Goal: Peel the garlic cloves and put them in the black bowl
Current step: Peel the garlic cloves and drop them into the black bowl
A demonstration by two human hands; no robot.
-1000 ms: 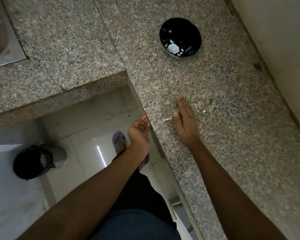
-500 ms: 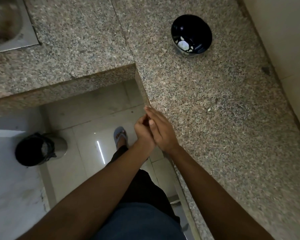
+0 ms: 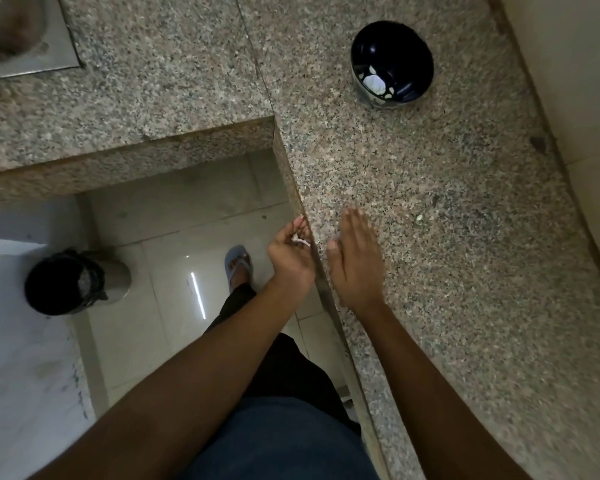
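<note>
Head camera, looking down.

Left hand (image 3: 291, 254) cupped, palm up, just off the edge of the speckled grey stone counter (image 3: 447, 306). Holding a few white papery garlic skin bits (image 3: 300, 241) in the curled fingers. Right hand (image 3: 355, 261) flat and wide, fingers straight, low over the counter near the edge. Nothing in it. Hard to tell if touching the stone.

Round black bowl (image 3: 392, 64) far up the counter, well apart from both hands. White peeled garlic (image 3: 374, 83) down inside it.

What could go wrong:
- Could drop the skin bits on the shiny tiled floor (image 3: 160, 271), because of the loose, light hold out over the gap.
- Could miss the tiny white scrap (image 3: 419, 218) on the counter, being so small and off to the right of the flat hand.
- Could miss the round black dustbin (image 3: 66, 282) on the way, being well apart, down to the left.

Counting:
- Hands: two.
- Black bowls: one.
- Garlic in the bowl: one big white lump for sure; little white spots around it, maybe garlic, maybe painted marks. Cannot tell.
- Unpeeled cloves on the counter: none seen.
- Loose scraps on the counter: one.
- Dustbins: one.
- Feet in a pale blue sandal (image 3: 238, 268): one.
- Shiny metal sink (image 3: 25, 46) corners: one, top left.
</note>
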